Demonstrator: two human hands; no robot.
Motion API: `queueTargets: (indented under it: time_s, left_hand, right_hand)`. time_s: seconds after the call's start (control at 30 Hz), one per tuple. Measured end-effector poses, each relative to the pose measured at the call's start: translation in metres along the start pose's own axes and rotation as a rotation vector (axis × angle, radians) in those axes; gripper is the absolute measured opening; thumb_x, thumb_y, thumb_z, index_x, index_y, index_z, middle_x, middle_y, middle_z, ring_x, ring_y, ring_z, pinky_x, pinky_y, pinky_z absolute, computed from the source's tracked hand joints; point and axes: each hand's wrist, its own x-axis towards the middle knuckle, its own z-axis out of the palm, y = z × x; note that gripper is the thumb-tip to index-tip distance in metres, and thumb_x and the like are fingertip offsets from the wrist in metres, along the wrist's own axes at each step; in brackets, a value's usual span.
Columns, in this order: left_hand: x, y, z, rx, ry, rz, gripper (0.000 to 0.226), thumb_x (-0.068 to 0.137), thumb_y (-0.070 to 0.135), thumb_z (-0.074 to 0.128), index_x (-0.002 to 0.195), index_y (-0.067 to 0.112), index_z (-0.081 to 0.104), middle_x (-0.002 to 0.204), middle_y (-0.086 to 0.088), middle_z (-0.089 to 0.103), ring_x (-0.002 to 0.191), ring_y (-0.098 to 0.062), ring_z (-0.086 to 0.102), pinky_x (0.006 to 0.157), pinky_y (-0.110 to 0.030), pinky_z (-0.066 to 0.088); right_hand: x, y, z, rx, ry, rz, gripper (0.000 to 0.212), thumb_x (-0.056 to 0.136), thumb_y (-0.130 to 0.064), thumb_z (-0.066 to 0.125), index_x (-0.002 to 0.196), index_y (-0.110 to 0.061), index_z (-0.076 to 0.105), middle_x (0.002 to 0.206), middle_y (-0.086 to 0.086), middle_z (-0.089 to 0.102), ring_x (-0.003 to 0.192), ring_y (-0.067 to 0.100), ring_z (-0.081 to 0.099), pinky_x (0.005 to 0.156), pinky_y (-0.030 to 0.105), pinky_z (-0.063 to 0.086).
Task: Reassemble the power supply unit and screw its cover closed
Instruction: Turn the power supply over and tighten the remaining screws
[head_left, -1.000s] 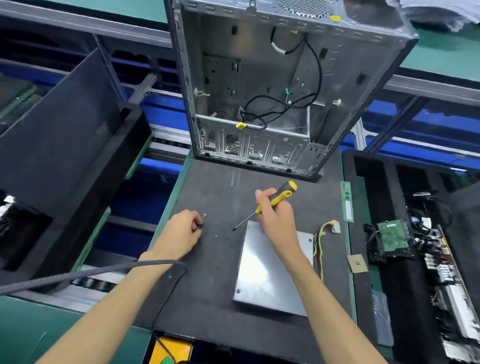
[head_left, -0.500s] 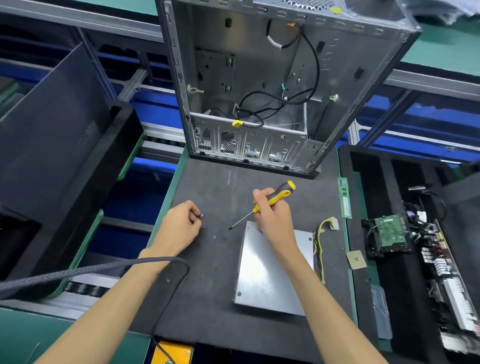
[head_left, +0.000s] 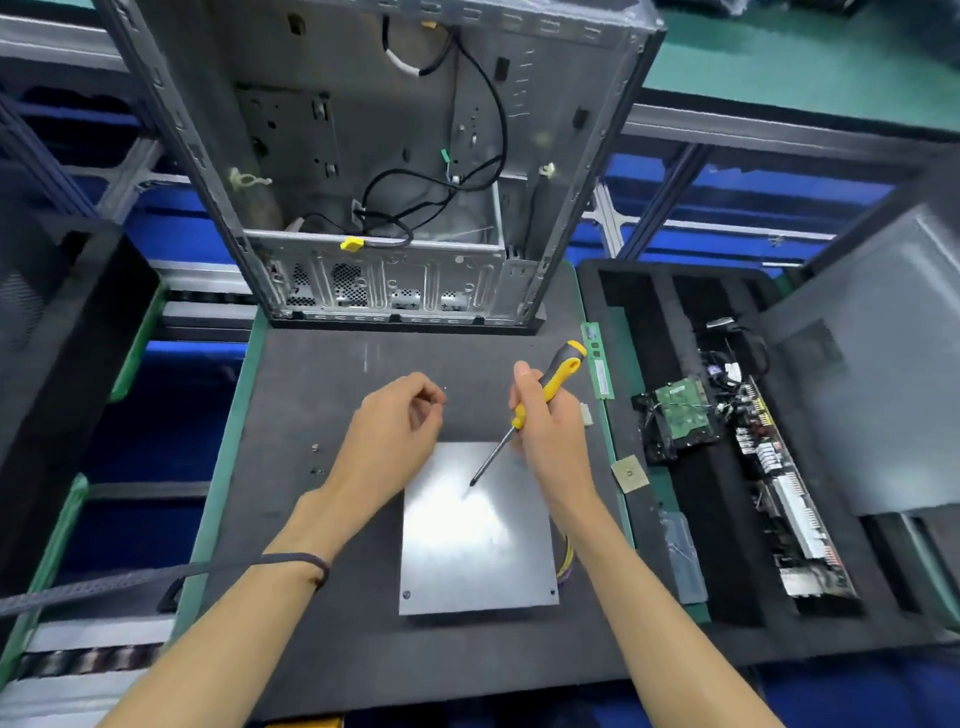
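The flat, shiny grey metal power supply unit (head_left: 475, 540) lies on the dark grey work mat (head_left: 322, 649), right in front of the person, with its cover already on top. The right hand (head_left: 550, 431) is wrapped round the yellow and black handle of a thin screwdriver (head_left: 524, 415), and the tip points down at the far part of the cover. The left hand (head_left: 395, 431) sits just beside the far left corner of the box, with its fingers curled in and the tips pinched together. It looks like it holds a tiny screw, but the screw is too small to see for sure. Two little dark screws (head_left: 315, 459) lie loose on the mat, to the left of the box. A big open silver computer case (head_left: 384, 166) stands at the back (it has black wires hanging inside). What could go wrong? The screw is very small, so it could slip from the fingertips and roll off the mat. The screwdriver tip could slide on the smooth metal and scratch it. If the screw goes in crooked, it could get stuck. The box could also shift if no hand holds it down.
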Motion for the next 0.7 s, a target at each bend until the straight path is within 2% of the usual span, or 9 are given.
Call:
queueTargets:
  time_s: [0.1, 0.23, 0.33, 0.43, 0.53, 0.6, 0.63, 0.7]
  left_hand:
    - [0.002, 0.029, 0.019, -0.029, -0.067, 0.059, 0.017, 0.092, 0.009, 0.062, 0.090, 0.025, 0.064, 0.077, 0.008, 0.064, 0.070, -0.011, 0.059, 0.066, -0.023, 0.049]
    - [0.002, 0.063, 0.042, -0.031, -0.107, 0.078, 0.016, 0.092, 0.009, 0.062, 0.091, 0.025, 0.065, 0.075, 0.008, 0.065, 0.067, -0.011, 0.059, 0.067, -0.026, 0.051]
    - [-0.004, 0.088, 0.062, -0.019, -0.130, 0.088, 0.018, 0.092, 0.008, 0.063, 0.090, 0.025, 0.066, 0.073, 0.008, 0.065, 0.067, -0.013, 0.059, 0.070, -0.029, 0.051]
    - [-0.015, 0.109, 0.085, -0.015, -0.156, 0.087, 0.018, 0.092, 0.009, 0.061, 0.089, 0.026, 0.066, 0.071, 0.009, 0.065, 0.064, -0.013, 0.059, 0.069, -0.028, 0.051]
    - [-0.027, 0.127, 0.107, -0.024, -0.160, 0.088, 0.018, 0.093, 0.007, 0.060, 0.090, 0.024, 0.067, 0.073, 0.013, 0.063, 0.064, -0.014, 0.057, 0.065, -0.017, 0.047]
    - [-0.035, 0.137, 0.123, -0.020, -0.163, 0.085, 0.019, 0.093, 0.008, 0.059, 0.090, 0.025, 0.067, 0.076, 0.012, 0.065, 0.065, -0.012, 0.056, 0.062, -0.011, 0.044]
    - [-0.039, 0.141, 0.131, -0.001, -0.167, 0.083, 0.019, 0.092, 0.010, 0.059, 0.090, 0.028, 0.066, 0.078, 0.012, 0.066, 0.065, -0.010, 0.057, 0.064, -0.013, 0.046]
    - [-0.044, 0.145, 0.149, 0.068, -0.181, 0.078, 0.017, 0.092, 0.015, 0.058, 0.091, 0.031, 0.064, 0.078, 0.011, 0.067, 0.067, -0.008, 0.059, 0.069, -0.026, 0.052]
  right_hand:
    - [-0.002, 0.000, -0.036, 0.024, 0.101, -0.018, 0.047, 0.096, -0.046, 0.051, 0.056, -0.027, 0.034, 0.052, -0.009, 0.030, 0.050, 0.012, 0.028, 0.051, 0.025, 0.027]
    - [-0.005, 0.005, -0.087, 0.073, 0.211, 0.018, 0.051, 0.096, -0.041, 0.054, 0.052, -0.027, 0.032, 0.050, -0.008, 0.030, 0.047, 0.013, 0.027, 0.050, 0.024, 0.026]
    - [-0.012, 0.013, -0.126, 0.141, 0.265, 0.025, 0.051, 0.101, -0.031, 0.055, 0.059, -0.019, 0.031, 0.052, -0.002, 0.027, 0.050, 0.017, 0.025, 0.049, 0.026, 0.025]
    - [-0.020, 0.024, -0.163, 0.175, 0.295, 0.017, 0.045, 0.098, -0.033, 0.056, 0.063, -0.015, 0.033, 0.055, 0.002, 0.026, 0.053, 0.020, 0.023, 0.051, 0.029, 0.024]
    - [-0.030, 0.040, -0.198, 0.172, 0.313, -0.001, 0.045, 0.099, -0.034, 0.056, 0.066, -0.010, 0.035, 0.058, 0.007, 0.025, 0.052, 0.019, 0.022, 0.051, 0.035, 0.020]
    - [-0.038, 0.051, -0.216, 0.122, 0.327, -0.030, 0.048, 0.097, -0.040, 0.055, 0.067, -0.009, 0.033, 0.058, 0.004, 0.027, 0.051, 0.017, 0.023, 0.049, 0.030, 0.021]
    - [-0.041, 0.057, -0.223, 0.098, 0.331, -0.037, 0.046, 0.096, -0.043, 0.055, 0.067, -0.014, 0.034, 0.058, 0.000, 0.030, 0.051, 0.015, 0.025, 0.047, 0.026, 0.023]
    - [-0.050, 0.069, -0.232, 0.073, 0.327, -0.046, 0.041, 0.096, -0.047, 0.054, 0.067, -0.022, 0.039, 0.056, -0.005, 0.037, 0.050, 0.013, 0.033, 0.046, 0.023, 0.030]
